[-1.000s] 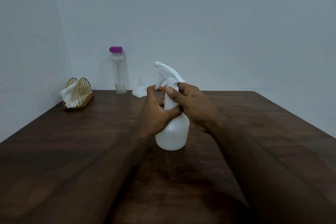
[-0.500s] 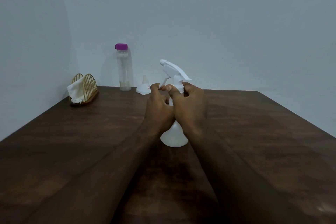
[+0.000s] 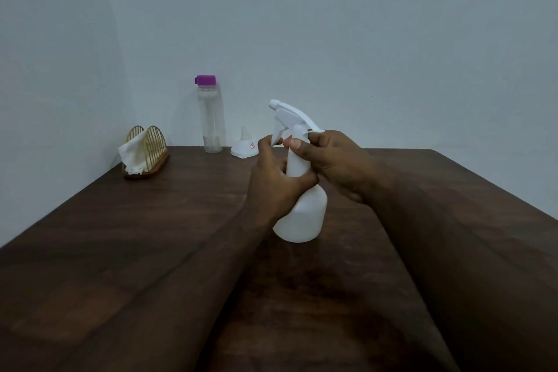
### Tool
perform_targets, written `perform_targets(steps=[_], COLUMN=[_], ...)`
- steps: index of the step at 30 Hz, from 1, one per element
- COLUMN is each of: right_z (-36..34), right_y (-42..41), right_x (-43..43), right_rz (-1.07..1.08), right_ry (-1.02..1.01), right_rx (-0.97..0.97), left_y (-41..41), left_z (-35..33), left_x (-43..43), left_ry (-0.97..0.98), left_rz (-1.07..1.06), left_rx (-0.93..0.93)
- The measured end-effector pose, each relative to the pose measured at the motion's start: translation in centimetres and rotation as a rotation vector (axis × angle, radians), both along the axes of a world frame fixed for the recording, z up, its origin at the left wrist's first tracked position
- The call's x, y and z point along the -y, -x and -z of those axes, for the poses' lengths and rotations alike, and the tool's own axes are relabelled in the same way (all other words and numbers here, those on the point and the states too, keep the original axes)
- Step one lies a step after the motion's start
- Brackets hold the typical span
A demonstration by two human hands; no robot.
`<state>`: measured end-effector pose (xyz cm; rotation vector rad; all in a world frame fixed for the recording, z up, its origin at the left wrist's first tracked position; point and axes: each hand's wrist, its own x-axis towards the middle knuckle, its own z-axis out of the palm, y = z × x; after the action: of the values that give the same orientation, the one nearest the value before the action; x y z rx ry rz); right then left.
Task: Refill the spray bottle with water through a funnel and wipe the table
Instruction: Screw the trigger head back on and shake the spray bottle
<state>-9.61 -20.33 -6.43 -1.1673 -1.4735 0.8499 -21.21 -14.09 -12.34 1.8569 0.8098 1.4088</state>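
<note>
Centre frame: steadying light, slippery-looking spray bottle (image 3: 305, 214) by neck in left grip (image 3: 271, 187), pinching spray head (image 3: 291, 118) base in right grip (image 3: 338, 166).

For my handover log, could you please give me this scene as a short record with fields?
Held item: white plastic spray bottle, upright on the dark wooden table, trigger head on
Left grip: left hand around the bottle's neck
Right grip: right hand at the collar under the trigger head
Water source: clear bottle with purple cap, by the back wall, capped
Filling aid: white plastic funnel, spout up, right of the clear bottle
Wiping: white cloth in gold wire holder, back left
</note>
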Motion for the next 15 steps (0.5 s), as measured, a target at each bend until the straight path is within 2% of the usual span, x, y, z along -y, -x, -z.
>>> perform_targets(steps=[4,9,15], right_z=[0.6,1.4,2.3], right_y=[1.5,3.7,5.3], right_x=[0.5,0.8,0.0], right_rz=[0.269,0.559,0.771], right_ry=[-0.100,-0.231,-0.306], right_rx=[0.137,0.216,0.230], left_y=[-0.2,-0.4,-0.4], left_z=[-0.1,-0.3,-0.4], left_x=[0.0,0.2,0.0], left_ry=[-0.011,-0.013,-0.017], left_rz=[-0.065,-0.107,-0.129], left_rx=[-0.016,-0.046,-0.078])
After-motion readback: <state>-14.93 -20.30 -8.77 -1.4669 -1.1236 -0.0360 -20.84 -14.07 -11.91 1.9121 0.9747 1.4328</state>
